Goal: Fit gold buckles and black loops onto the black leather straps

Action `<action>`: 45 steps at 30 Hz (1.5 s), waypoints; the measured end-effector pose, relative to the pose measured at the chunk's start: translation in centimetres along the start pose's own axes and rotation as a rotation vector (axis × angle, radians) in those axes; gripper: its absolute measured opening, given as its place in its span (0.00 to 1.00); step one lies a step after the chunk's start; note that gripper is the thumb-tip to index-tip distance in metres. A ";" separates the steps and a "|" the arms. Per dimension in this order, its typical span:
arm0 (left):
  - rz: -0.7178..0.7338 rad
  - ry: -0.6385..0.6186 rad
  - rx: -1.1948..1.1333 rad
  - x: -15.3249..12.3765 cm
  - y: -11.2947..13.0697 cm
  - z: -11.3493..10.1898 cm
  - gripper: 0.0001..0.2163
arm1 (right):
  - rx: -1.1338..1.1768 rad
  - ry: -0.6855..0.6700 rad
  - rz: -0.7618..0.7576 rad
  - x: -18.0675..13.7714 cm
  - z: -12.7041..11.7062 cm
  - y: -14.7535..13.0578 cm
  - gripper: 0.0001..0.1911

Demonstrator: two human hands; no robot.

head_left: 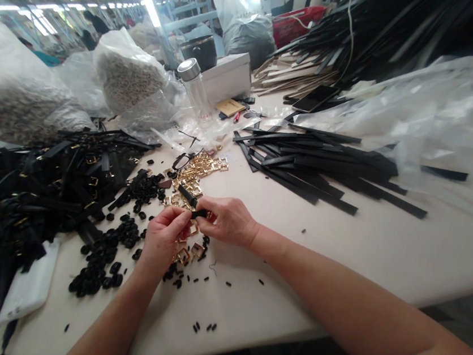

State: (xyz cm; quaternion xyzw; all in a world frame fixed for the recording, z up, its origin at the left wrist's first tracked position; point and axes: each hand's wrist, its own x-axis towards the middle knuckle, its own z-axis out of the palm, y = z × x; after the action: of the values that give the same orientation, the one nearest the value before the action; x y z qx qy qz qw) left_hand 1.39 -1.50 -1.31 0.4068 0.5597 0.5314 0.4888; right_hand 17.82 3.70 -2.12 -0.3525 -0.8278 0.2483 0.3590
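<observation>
My left hand [166,232] and my right hand [226,220] meet over the middle of the table, both closed on one black strap [187,196]. The strap bends between them, and one end sticks up past my right fingers. A bit of gold metal shows at my right fingertips, too small to name surely. Gold buckles [207,167] lie heaped just beyond the hands, and a few more gold buckles [183,256] lie below them. Left of my left hand are piles of small black loops [102,253].
Buckled black straps [48,179] form a big heap at left, beside a white box [30,285]. Plain black strips [307,160] lie at right near plastic sheeting [440,115]. Behind stand a glass bottle [196,84] and filled clear bags [128,77]. Small black pieces [204,328] dot the front.
</observation>
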 end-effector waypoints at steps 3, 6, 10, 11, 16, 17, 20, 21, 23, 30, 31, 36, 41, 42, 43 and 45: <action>0.025 -0.015 0.003 0.2 -0.2 -0.1 0.12 | 0.239 0.006 0.062 0.0 -0.2 0.0 0.05; -0.106 -0.001 -0.118 0.6 0.0 -0.2 0.17 | 0.395 0.066 0.096 0.0 -0.3 0.2 0.04; -0.265 0.042 -0.321 1.2 0.7 -0.3 0.20 | 0.476 0.060 0.079 -0.1 -0.2 0.1 0.04; -0.266 0.055 -0.350 1.3 0.9 -0.3 0.19 | 0.476 0.037 0.068 -0.2 -0.2 0.0 0.04; -0.189 0.113 -0.400 1.2 0.9 -0.4 0.15 | 0.458 0.000 0.074 -0.2 -0.1 -0.1 0.02; -0.188 0.114 -0.398 1.2 0.9 -0.4 0.15 | 0.453 0.011 0.087 -0.1 0.0 -0.1 0.04; -0.196 0.094 -0.373 1.0 1.0 -0.1 0.15 | 0.428 0.046 0.129 -0.1 0.2 0.1 0.05; -0.194 0.087 -0.364 0.9 1.1 -0.1 0.15 | 0.421 0.054 0.143 -0.1 0.3 0.1 0.05; -0.180 0.091 -0.357 0.8 1.2 0.0 0.14 | 0.423 0.063 0.176 0.0 0.5 0.2 0.04; -0.126 0.120 -0.336 0.7 0.5 0.0 0.14 | 0.504 -0.044 0.203 0.1 0.6 0.4 0.07; -0.111 0.123 -0.326 0.7 0.4 0.0 0.15 | 0.509 -0.056 0.207 0.1 0.5 0.5 0.05; 0.008 0.136 -0.213 0.6 0.1 0.0 0.13 | 0.439 -0.005 0.220 0.1 0.5 0.3 0.01; 0.010 0.131 -0.139 0.4 0.1 0.1 0.12 | 0.393 0.008 0.202 0.1 0.3 0.2 0.00; 0.003 0.127 -0.134 0.3 0.0 0.1 0.12 | 0.388 0.004 0.198 0.1 0.3 0.1 0.00; -0.002 0.128 -0.128 0.3 -0.1 0.2 0.12 | 0.386 0.002 0.195 0.0 0.3 0.1 0.01; -0.007 0.139 -0.116 0.4 -0.3 0.4 0.12 | 0.407 0.002 0.202 0.0 0.4 0.0 0.01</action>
State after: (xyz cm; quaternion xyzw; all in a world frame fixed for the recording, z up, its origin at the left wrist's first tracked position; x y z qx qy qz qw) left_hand 1.68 -1.09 -1.59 0.3380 0.5618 0.5883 0.4734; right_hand 17.54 3.66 -2.34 -0.3542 -0.7207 0.4445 0.3970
